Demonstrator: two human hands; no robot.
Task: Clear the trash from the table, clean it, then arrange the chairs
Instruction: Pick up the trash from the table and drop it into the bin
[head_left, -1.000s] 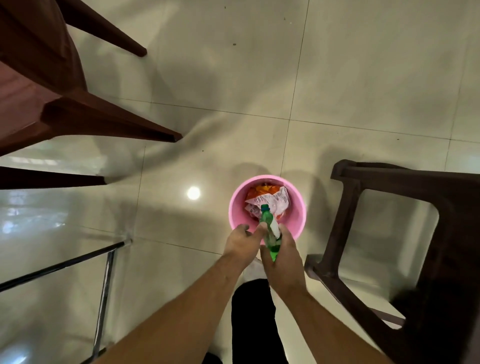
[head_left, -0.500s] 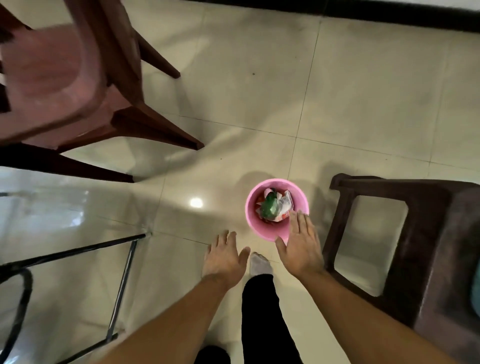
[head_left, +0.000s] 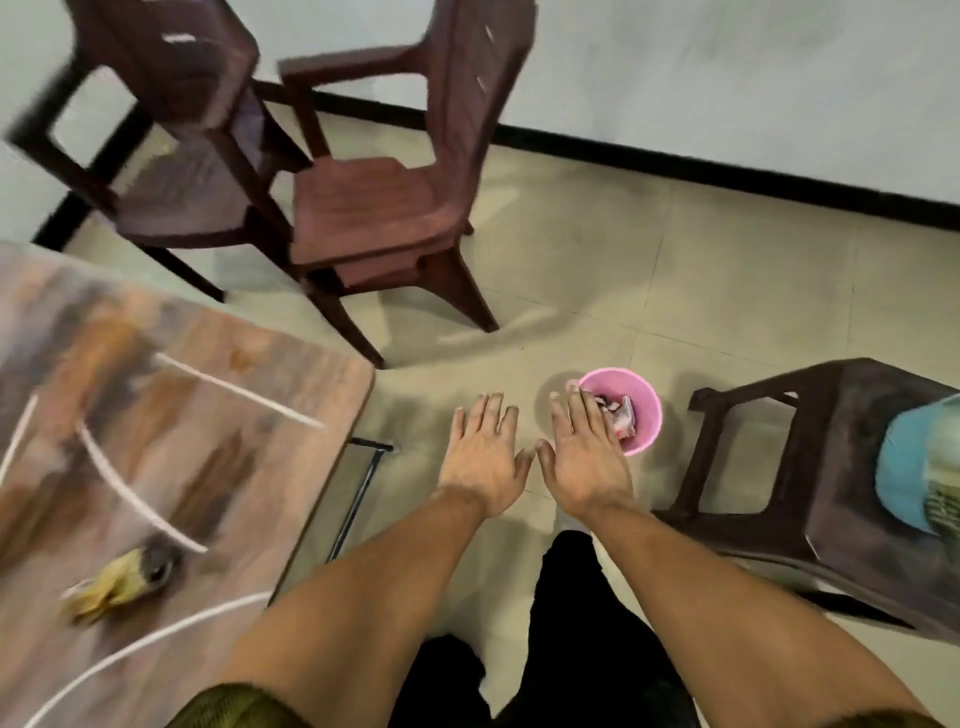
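Table (head_left: 291, 415) edge near left hand (head_left: 485, 460), pink bin (head_left: 648, 415) by right hand (head_left: 584, 460), both flat, empty, over floor (head_left: 727, 291)

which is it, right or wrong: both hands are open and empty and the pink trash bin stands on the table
Wrong: the head view shows the pink trash bin on the floor, not the table. The left hand and right hand are open and empty.

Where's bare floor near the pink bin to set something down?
Bare tiles lie between the pink plastic bin, the black skirting board and the reddish-brown plastic chair. A narrower strip runs between bin and wooden table. Crowded: the dark brown chair stands close on the bin's right.
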